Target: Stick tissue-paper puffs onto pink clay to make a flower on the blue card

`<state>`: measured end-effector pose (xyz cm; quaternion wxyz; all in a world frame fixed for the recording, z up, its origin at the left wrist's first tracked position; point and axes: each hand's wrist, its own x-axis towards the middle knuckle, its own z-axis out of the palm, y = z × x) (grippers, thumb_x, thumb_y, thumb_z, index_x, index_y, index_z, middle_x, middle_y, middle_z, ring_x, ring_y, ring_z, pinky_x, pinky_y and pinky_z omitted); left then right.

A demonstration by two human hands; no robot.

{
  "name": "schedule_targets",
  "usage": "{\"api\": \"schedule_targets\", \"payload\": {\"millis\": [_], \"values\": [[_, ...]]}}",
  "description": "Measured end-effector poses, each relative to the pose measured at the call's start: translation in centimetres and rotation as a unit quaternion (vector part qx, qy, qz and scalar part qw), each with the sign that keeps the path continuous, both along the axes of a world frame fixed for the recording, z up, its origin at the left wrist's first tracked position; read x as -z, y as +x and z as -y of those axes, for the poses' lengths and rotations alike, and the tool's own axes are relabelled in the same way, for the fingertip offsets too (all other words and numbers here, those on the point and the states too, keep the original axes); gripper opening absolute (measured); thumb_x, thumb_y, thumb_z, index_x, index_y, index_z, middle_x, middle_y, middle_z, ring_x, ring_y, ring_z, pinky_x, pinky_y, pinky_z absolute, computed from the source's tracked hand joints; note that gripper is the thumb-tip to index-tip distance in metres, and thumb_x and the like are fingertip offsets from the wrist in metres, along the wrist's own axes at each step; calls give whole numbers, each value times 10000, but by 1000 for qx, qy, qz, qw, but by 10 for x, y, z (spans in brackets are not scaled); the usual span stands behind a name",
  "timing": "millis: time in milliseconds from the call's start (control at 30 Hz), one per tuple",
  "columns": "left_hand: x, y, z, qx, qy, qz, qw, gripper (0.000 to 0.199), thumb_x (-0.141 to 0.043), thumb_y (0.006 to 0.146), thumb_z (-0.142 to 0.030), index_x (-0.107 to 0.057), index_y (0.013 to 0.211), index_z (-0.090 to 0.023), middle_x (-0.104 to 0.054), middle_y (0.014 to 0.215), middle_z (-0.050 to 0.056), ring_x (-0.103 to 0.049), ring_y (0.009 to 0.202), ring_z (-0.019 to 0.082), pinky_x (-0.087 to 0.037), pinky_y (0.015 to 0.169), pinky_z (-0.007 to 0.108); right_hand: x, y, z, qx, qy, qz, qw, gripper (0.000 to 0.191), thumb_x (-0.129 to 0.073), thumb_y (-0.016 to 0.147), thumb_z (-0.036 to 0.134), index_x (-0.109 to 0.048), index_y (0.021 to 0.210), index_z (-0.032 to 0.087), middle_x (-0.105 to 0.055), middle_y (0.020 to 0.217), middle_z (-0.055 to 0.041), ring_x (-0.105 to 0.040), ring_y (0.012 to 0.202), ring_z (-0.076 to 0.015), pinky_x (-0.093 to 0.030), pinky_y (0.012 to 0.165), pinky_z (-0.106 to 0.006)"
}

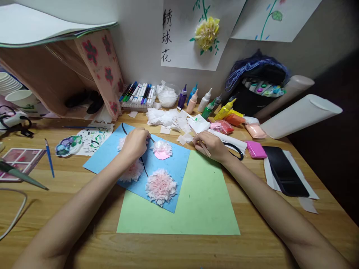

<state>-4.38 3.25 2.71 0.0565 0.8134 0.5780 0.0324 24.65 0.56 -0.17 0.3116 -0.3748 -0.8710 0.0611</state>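
Observation:
My left hand (135, 143) is closed over the blue sheet (179, 168), its fingertips hidden; I cannot make out what they hold. Beneath and around it are ruffled pale pink tissue flowers (161, 186) and thin black lines. One smaller flower, right of the hand, has only part of a bright pink clay disc (162, 154) covered by white petals. My right hand (210, 145) grips a thin pale stick (205, 148), with its fingers near small white tissue squares (185, 139). The blue sheet overlaps a light green sheet (207, 198).
Behind stand paint bottles (204, 100), a marker tray (138, 93) and a bowl of tissue (167, 95). Scissors (235, 149), a pink clay packet (256, 149) and a phone (286, 170) lie to the right. At left are a paintbrush (49, 158) and a paint-stained palette (68, 145).

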Motion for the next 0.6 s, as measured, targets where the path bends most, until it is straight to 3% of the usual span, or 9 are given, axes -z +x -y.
{"api": "schedule_targets", "payload": {"millis": [133,300,467,533,600], "values": [[-3,4,3,-4,4,-29,1000,286,-495,722,-73,-687,925,-136,-675,943,125,-609,925,281,-466,737,338,-2,-28,17,75,41,-139,987,108,-587,801,127,-521,790,211,-622,748,-33,-597,732,-187,-474,682,-320],[-4,6,5,-5,8,-33,999,303,-487,728,-72,-690,943,-139,-676,945,120,-607,937,283,-466,735,340,6,-59,28,44,-18,-155,987,114,-538,828,111,-510,794,216,-630,780,-32,-606,760,-172,-480,690,-303],[-3,5,4,-1,13,-42,999,287,-495,735,-82,-692,934,-147,-678,942,113,-609,932,283,-464,724,342,8,-62,31,-9,-79,-141,987,39,-543,855,218,-550,838,183,-643,822,-65,-600,785,-181,-471,714,-310],[-3,5,4,-1,9,-40,999,281,-495,737,-79,-693,925,-148,-679,941,109,-610,932,278,-464,724,337,6,-58,33,6,-114,-206,972,139,-503,884,292,-576,848,179,-642,823,-64,-601,787,-179,-463,724,-313],[-4,5,4,-4,5,-38,999,275,-494,740,-77,-693,916,-147,-680,941,107,-610,933,275,-464,726,335,5,-53,34,20,-178,-303,936,285,-389,932,355,-600,845,184,-632,771,-48,-599,736,-165,-456,683,-301]]}}
